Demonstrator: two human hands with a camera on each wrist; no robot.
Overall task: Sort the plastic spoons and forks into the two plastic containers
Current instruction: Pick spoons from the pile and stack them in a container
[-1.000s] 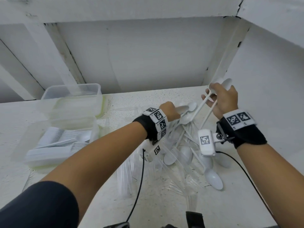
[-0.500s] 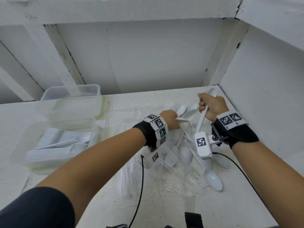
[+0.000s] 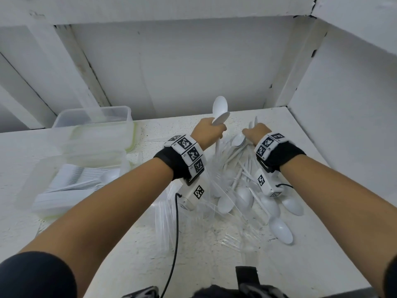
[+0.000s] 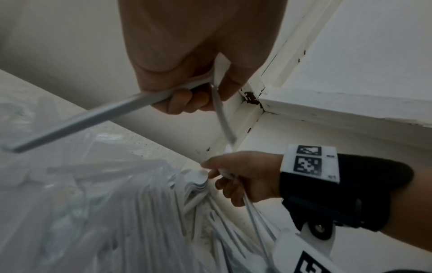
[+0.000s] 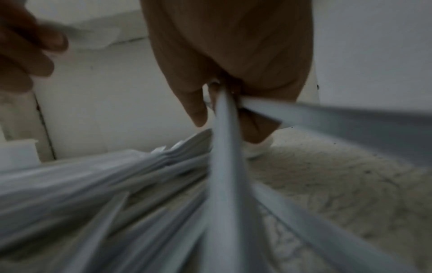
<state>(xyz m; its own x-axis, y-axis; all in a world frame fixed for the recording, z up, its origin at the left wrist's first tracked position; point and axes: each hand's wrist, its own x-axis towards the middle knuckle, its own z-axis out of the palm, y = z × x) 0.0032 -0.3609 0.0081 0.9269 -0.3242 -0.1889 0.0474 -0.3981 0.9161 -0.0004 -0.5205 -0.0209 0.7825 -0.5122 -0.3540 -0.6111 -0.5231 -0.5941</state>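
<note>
My left hand (image 3: 206, 132) is raised over the far side of the pile and grips two white spoons (image 3: 220, 108), bowls up; their handles (image 4: 81, 120) stick out below its curled fingers (image 4: 184, 99). Just to its right, my right hand (image 3: 255, 134) is low on the pile and grips a few white spoon handles (image 5: 222, 166), with stacked spoon bowls (image 3: 239, 140) beside it. A mixed pile of white spoons and clear forks (image 3: 236, 194) lies under both wrists. The near container (image 3: 28, 186) at the left holds white forks and one spoon. A clear container (image 3: 94, 114) stands behind it.
A green-rimmed lid (image 3: 103, 138) lies between the two containers. The white table (image 3: 129, 244) ends at a back wall and a right-hand wall (image 3: 343, 125). A black cable (image 3: 175, 233) runs from the left wrist camera toward me. Loose spoons (image 3: 281, 230) lie at the pile's right.
The right hand came down from its raised position to the pile. The left hand rose from the pile and now holds two spoons with their bowls up.
</note>
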